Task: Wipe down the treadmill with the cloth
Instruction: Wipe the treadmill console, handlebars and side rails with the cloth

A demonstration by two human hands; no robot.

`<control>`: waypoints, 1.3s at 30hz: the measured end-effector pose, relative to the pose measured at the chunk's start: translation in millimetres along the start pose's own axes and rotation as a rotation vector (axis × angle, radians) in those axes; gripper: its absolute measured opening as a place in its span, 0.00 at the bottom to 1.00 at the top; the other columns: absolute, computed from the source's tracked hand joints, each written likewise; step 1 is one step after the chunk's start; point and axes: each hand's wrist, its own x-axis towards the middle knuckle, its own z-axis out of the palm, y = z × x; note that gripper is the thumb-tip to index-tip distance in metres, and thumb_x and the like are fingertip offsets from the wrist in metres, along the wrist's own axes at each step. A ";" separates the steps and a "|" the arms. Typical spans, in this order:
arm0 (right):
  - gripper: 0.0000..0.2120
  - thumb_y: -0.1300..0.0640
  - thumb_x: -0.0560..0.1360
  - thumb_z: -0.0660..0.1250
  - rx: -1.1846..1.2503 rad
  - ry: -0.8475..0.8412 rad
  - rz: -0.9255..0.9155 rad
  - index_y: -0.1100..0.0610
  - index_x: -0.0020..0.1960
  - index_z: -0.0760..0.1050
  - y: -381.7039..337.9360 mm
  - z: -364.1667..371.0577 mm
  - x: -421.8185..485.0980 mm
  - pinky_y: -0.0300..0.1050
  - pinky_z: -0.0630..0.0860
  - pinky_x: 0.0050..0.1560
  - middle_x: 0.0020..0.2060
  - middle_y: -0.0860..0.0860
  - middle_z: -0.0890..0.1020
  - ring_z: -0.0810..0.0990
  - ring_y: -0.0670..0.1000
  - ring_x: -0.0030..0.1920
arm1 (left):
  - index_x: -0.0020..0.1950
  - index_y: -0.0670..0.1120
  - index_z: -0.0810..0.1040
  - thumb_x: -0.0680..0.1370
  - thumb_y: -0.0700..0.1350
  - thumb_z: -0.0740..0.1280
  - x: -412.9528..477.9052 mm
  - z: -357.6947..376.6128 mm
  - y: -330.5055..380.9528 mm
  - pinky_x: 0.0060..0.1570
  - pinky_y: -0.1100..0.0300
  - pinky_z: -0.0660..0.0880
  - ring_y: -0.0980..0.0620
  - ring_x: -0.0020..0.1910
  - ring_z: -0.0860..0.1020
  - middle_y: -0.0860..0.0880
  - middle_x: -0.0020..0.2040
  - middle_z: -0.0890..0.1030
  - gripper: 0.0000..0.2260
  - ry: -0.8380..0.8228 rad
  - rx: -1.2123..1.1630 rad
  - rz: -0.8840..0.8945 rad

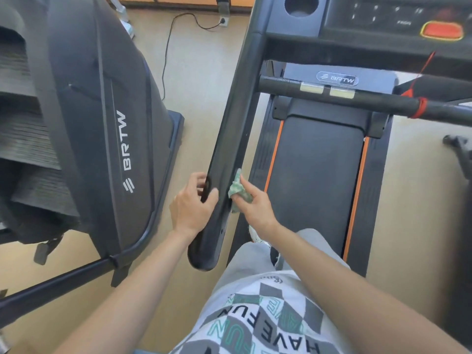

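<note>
I stand on a black treadmill (316,175) with orange stripes along its belt. Its long black left handrail (235,118) runs from the console down toward me. My left hand (191,204) grips the handrail near its lower end, fingers curled over the outer side and thumb on top. My right hand (251,203) pinches a crumpled green patterned cloth (237,191) and presses it against the inner side of the same rail, just across from my left hand.
A second black BRTW exercise machine (97,129) stands close on the left, its base bar (58,282) crossing the wooden floor. A crossbar (370,98) with a red safety cord (419,108) spans the treadmill ahead. The console (383,19) has a red stop button. A power cable (168,49) trails to a wall socket.
</note>
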 end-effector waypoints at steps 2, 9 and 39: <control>0.28 0.52 0.78 0.70 -0.003 -0.044 0.064 0.45 0.76 0.68 8.7 -0.6 -4.6 0.54 0.78 0.66 0.63 0.45 0.82 0.82 0.48 0.62 | 0.70 0.52 0.73 0.81 0.55 0.66 20.3 4.6 13.1 0.52 0.58 0.70 0.50 0.56 0.82 0.52 0.60 0.83 0.18 -0.004 -0.017 -0.095; 0.24 0.58 0.79 0.66 0.144 -0.018 0.027 0.45 0.74 0.71 -32.4 -24.2 47.9 0.60 0.75 0.69 0.69 0.52 0.79 0.76 0.55 0.69 | 0.75 0.52 0.70 0.83 0.60 0.61 73.6 28.9 56.1 0.59 0.55 0.69 0.49 0.67 0.75 0.50 0.70 0.76 0.23 0.005 -0.060 -0.154; 0.27 0.58 0.77 0.65 0.176 0.038 0.065 0.41 0.74 0.70 -88.7 -65.2 162.7 0.59 0.81 0.60 0.63 0.52 0.82 0.80 0.51 0.52 | 0.68 0.47 0.79 0.77 0.66 0.57 73.0 34.0 67.1 0.56 0.51 0.76 0.46 0.57 0.81 0.50 0.59 0.83 0.31 0.132 0.100 -0.266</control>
